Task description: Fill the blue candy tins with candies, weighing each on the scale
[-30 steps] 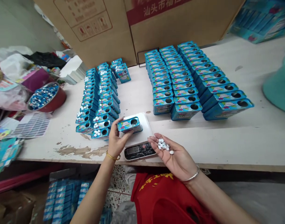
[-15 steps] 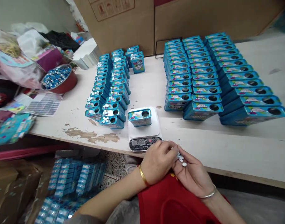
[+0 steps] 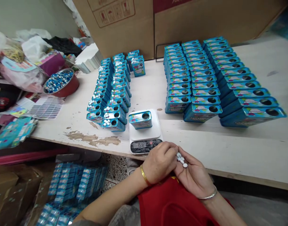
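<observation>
tins (image 3: 138, 71) reading "caramelo macizo", pellets (image 3: 182, 162), scale (image 3: 146, 135)

"Where are the pellets (image 3: 182, 161) lying?"
"They're resting in a loose heap on the right hand (image 3: 195, 176), white and rounded; the left hand (image 3: 159, 164) is partly covering them."
"And the tin (image 3: 140, 122)?"
"It's standing upright on the scale (image 3: 146, 135), blue, its round hole facing up at the right end."
"The scale?"
"It's lying on the desk (image 3: 205, 144), white, its dark panel showing digits."
</observation>
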A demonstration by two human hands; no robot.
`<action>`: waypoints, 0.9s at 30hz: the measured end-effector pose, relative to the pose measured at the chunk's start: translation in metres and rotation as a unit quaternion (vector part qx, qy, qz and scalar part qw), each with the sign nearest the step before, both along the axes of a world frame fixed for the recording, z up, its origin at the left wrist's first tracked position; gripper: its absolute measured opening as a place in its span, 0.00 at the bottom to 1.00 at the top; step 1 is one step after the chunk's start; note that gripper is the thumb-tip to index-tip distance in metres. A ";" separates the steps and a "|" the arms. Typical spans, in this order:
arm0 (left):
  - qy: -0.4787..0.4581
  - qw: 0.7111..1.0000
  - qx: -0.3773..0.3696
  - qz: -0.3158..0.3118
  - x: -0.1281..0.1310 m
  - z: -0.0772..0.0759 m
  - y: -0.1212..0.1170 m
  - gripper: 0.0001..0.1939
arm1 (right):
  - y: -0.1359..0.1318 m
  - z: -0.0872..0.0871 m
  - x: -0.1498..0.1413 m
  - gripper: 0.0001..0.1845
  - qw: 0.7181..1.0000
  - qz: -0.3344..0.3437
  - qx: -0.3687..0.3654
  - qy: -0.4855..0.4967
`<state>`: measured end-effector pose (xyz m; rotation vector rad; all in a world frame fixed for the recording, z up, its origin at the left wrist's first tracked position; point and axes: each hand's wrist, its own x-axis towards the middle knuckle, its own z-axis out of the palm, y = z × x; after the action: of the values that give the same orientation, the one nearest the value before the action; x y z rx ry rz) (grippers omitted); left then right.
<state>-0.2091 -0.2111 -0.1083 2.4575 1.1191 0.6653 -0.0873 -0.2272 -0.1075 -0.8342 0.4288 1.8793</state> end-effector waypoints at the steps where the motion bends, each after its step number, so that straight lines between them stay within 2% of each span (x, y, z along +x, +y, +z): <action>1: -0.025 1.000 -0.003 0.004 -0.002 0.002 0.003 0.06 | 0.002 0.000 -0.001 0.13 1.000 0.000 0.016 0.003; 5: -0.104 0.994 -0.019 0.023 -0.010 0.013 0.016 0.03 | 0.015 0.007 -0.008 0.12 0.998 0.003 0.066 0.009; 11: -0.129 0.991 0.004 0.031 -0.021 0.027 0.027 0.05 | 0.032 0.025 -0.019 0.14 0.997 -0.021 0.077 0.023; 13: -0.136 0.989 0.034 0.056 -0.025 0.033 0.032 0.06 | 0.033 0.028 -0.021 0.14 0.996 -0.019 0.079 0.029; 17: -0.141 0.969 0.137 0.146 -0.037 0.044 0.053 0.06 | 0.033 0.025 -0.022 0.10 0.996 -0.001 0.077 0.038; 19: -0.131 0.961 0.170 0.173 -0.044 0.047 0.065 0.04 | 0.032 0.023 -0.021 0.08 0.996 0.002 0.076 0.036; 22: -0.092 0.962 0.178 0.183 -0.057 0.047 0.077 0.06 | 0.031 0.019 -0.017 0.08 0.997 -0.003 0.070 0.033; 27: 0.048 0.974 0.154 0.158 -0.082 0.044 0.081 0.25 | 0.027 0.009 0.001 0.09 0.999 -0.029 0.040 0.016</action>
<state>-0.2912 -0.1298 -0.0641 2.6119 1.5706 0.8793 -0.0864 -0.1998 -0.0988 -0.7312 0.3901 1.8463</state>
